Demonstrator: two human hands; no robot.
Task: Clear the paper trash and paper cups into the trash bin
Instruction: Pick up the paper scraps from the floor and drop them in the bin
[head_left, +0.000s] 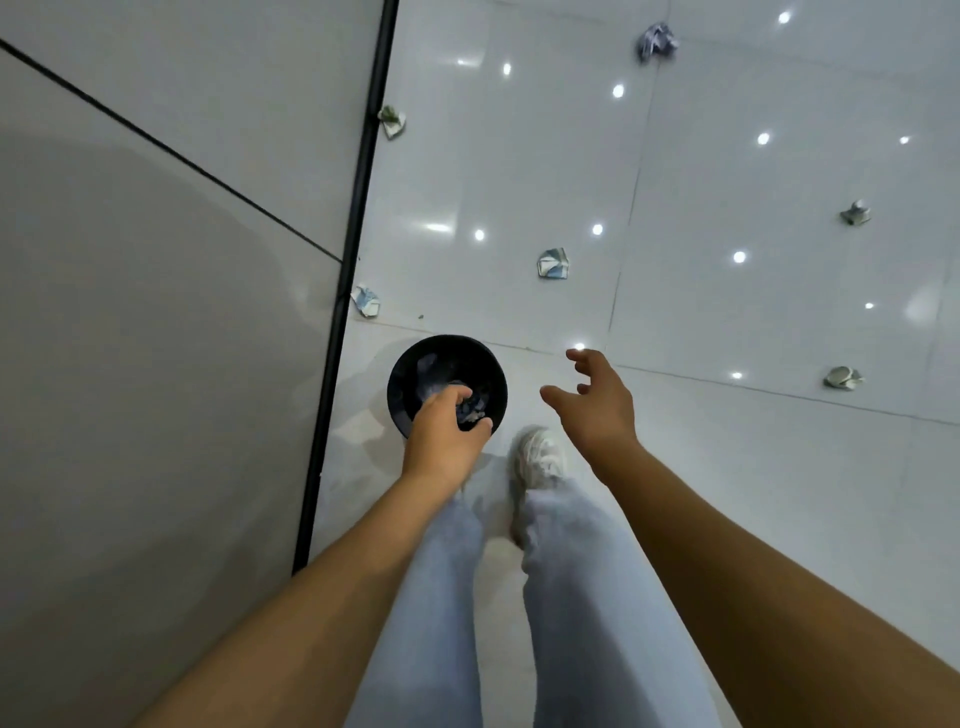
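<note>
The forearms reach out from the camera, the left hand (448, 429) curled over the bin (415, 364) around a blue-white scrap (471, 410), seemingly dropping it, the right hand (597, 397) wide and free; next, fetch the cup (553, 263) on the floor (727, 467).

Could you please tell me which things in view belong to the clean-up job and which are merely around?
Belong to the job:
- trash bin
- crumpled paper held by left hand over the bin
- crushed cups and paper scraps on the floor

Merely around:
- wall panel
- sneaker
</note>
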